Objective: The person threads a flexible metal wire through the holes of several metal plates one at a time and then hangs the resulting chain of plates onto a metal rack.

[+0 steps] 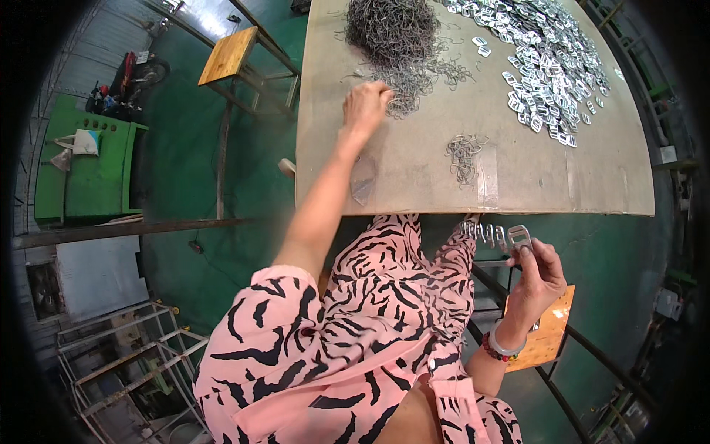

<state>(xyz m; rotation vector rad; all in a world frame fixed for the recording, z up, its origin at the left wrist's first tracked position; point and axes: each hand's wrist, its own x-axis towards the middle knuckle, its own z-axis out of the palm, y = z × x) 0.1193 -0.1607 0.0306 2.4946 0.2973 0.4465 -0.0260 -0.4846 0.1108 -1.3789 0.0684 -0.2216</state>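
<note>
My left hand [364, 108] is stretched over the table at the edge of scattered thin wire hooks [414, 83]. Its fingers are curled together, and whatever is between them is too small to make out. Beyond it rises a dense dark heap of the same bent wire pieces [392, 29]. My right hand [538, 275], in front of the table's near edge, pinches a flat silver metal buckle [519, 236] between thumb and fingers. From that buckle a row of small shiny metal pieces [484, 234] runs leftward; how they are joined is unclear.
A large pile of silver buckles [555, 66] covers the far right of the brown-covered table [414, 174]. A small cluster of wire hooks [464, 157] lies nearer me. Wooden-topped stools [229, 53] stand left and right. A green cabinet [89, 174] is at far left.
</note>
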